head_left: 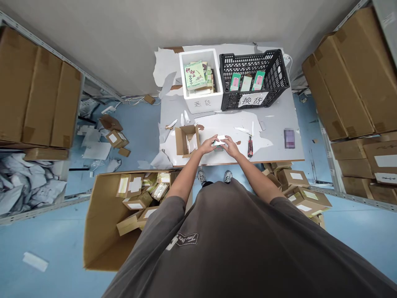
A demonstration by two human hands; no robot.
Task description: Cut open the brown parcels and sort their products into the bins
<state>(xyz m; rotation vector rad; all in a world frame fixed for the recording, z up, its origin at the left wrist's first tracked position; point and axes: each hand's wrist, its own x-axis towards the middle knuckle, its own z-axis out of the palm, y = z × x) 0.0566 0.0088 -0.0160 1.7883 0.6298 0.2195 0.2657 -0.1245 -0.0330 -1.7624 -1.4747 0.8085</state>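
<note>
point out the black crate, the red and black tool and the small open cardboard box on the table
black crate (230,100): head view, front wall, left of its paper sign
red and black tool (250,148): head view, handle
small open cardboard box (182,141): head view, left flap

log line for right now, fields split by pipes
left hand: on small white item | right hand: on same item | left of hands: open carton | right: red-black tool

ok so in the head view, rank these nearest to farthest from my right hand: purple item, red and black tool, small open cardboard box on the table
From the right hand:
1. Red and black tool, just to its right
2. Small open cardboard box, to the left, beyond the left hand
3. Purple item, far right on the table
</note>
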